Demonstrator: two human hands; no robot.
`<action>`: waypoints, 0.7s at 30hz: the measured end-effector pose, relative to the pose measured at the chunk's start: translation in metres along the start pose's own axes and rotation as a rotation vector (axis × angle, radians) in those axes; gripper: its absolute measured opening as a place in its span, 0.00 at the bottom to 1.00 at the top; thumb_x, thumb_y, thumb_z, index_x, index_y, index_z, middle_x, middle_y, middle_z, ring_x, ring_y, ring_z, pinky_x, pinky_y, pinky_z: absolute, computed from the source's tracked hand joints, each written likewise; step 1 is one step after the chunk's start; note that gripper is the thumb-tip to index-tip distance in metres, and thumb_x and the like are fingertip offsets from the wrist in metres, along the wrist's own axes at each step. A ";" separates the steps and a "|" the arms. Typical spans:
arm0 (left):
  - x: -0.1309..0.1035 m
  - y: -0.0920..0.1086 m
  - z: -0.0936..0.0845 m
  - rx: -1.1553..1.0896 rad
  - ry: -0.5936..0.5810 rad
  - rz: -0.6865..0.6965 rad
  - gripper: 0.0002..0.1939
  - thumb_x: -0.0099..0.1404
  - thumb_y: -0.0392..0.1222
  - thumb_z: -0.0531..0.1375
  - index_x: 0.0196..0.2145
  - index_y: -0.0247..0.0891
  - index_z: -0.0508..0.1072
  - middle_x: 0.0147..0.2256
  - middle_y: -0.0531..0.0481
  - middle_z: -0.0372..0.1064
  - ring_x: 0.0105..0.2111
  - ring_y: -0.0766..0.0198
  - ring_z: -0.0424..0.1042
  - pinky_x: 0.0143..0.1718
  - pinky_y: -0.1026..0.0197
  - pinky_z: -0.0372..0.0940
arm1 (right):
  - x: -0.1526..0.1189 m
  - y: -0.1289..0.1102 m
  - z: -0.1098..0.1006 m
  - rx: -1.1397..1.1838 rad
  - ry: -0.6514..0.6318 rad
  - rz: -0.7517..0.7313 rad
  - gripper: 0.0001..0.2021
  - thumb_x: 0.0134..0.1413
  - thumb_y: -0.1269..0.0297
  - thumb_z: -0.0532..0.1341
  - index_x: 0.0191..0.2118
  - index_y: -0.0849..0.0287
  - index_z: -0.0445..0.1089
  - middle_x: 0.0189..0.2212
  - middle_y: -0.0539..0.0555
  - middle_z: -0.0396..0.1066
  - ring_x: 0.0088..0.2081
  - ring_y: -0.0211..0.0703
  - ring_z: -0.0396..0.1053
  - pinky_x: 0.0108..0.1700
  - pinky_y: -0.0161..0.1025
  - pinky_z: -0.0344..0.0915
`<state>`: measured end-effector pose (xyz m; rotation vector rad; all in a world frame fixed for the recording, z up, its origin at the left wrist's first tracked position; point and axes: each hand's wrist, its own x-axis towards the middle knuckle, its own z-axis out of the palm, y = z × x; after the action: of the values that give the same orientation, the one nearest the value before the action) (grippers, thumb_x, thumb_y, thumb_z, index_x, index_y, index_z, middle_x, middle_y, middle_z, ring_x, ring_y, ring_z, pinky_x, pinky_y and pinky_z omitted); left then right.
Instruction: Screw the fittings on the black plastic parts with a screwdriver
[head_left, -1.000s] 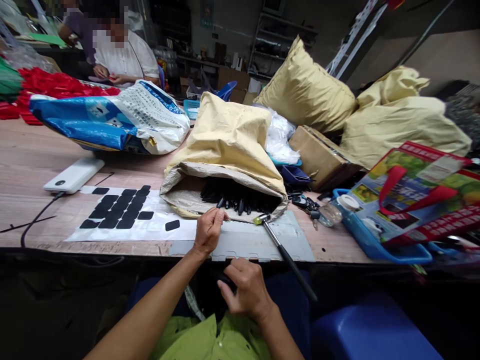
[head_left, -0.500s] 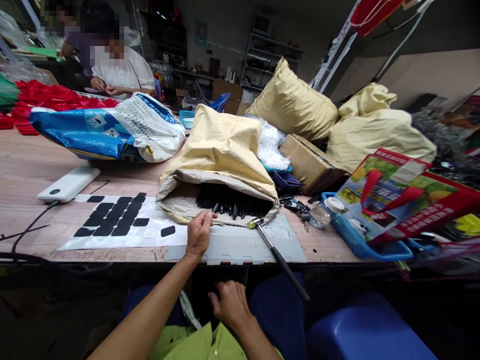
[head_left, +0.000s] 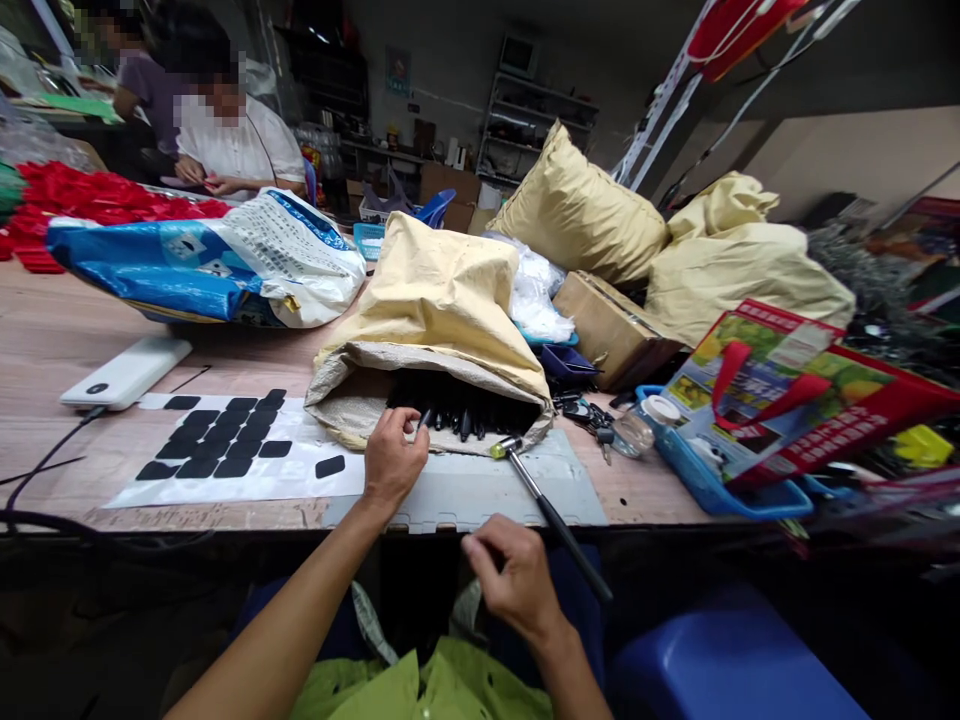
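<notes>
A yellow cloth sack lies on the table with its mouth facing me, and several dark pointed pieces show inside. At the left of the mouth is my left hand, its thumb and fingers closed on one dark pointed piece. My right hand is in front of the table edge, fingers curled; whether anything is in them is hidden. A hammer with a black handle rests with its head by the sack mouth, its handle over the edge. Under the sack's front lies a grey board.
Black rounded pads lie on a white sheet at the left, near a white power bank. Behind is a blue-white bag. A blue basket with a red bag stands right. Two people sit at the back left.
My left hand has shifted slightly and now shows a dark piece at its fingertips. My right hand has risen and moved right, nearer the table edge. The view has shifted slightly.
</notes>
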<state>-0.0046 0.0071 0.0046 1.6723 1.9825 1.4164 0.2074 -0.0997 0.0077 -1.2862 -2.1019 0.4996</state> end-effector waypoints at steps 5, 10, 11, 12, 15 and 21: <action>0.025 -0.011 0.014 0.287 -0.139 -0.024 0.10 0.62 0.48 0.64 0.36 0.40 0.76 0.36 0.47 0.69 0.40 0.54 0.70 0.42 0.56 0.65 | 0.019 0.033 -0.031 -0.374 0.403 0.157 0.07 0.62 0.61 0.61 0.36 0.57 0.74 0.32 0.54 0.71 0.37 0.45 0.66 0.43 0.40 0.60; 0.023 -0.018 0.019 0.347 -0.137 0.030 0.11 0.65 0.51 0.62 0.33 0.41 0.76 0.37 0.47 0.69 0.42 0.53 0.70 0.41 0.56 0.63 | 0.025 0.053 -0.024 -0.619 0.330 0.320 0.10 0.61 0.60 0.63 0.45 0.56 0.75 0.39 0.55 0.71 0.41 0.49 0.65 0.43 0.41 0.59; 0.021 -0.018 0.018 0.310 -0.108 0.038 0.11 0.66 0.50 0.62 0.33 0.41 0.75 0.36 0.47 0.69 0.41 0.54 0.70 0.41 0.56 0.63 | 0.025 0.054 -0.022 -0.642 0.316 0.327 0.09 0.62 0.60 0.62 0.44 0.56 0.75 0.38 0.55 0.71 0.41 0.49 0.65 0.42 0.41 0.58; 0.019 -0.018 0.016 0.260 -0.075 0.055 0.11 0.67 0.50 0.61 0.34 0.40 0.74 0.35 0.47 0.70 0.40 0.55 0.70 0.41 0.57 0.63 | 0.025 0.055 -0.021 -0.657 0.305 0.328 0.08 0.63 0.60 0.62 0.44 0.55 0.74 0.38 0.55 0.71 0.41 0.49 0.65 0.42 0.41 0.58; 0.013 -0.015 0.009 0.082 -0.085 0.231 0.10 0.69 0.49 0.60 0.38 0.40 0.73 0.35 0.48 0.72 0.38 0.58 0.69 0.42 0.58 0.63 | 0.024 0.058 -0.019 -0.643 0.299 0.316 0.08 0.65 0.61 0.59 0.43 0.56 0.73 0.37 0.55 0.72 0.40 0.49 0.65 0.41 0.41 0.58; 0.006 -0.010 0.006 0.040 -0.582 0.599 0.09 0.64 0.47 0.66 0.37 0.41 0.75 0.34 0.50 0.72 0.38 0.58 0.69 0.41 0.58 0.61 | 0.018 0.064 -0.018 -0.345 0.474 0.276 0.15 0.68 0.56 0.53 0.43 0.60 0.73 0.39 0.58 0.75 0.42 0.50 0.70 0.45 0.44 0.64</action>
<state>-0.0097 0.0167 -0.0038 2.4663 1.2517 0.8479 0.2555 -0.0541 -0.0119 -1.7082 -1.6629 -0.0694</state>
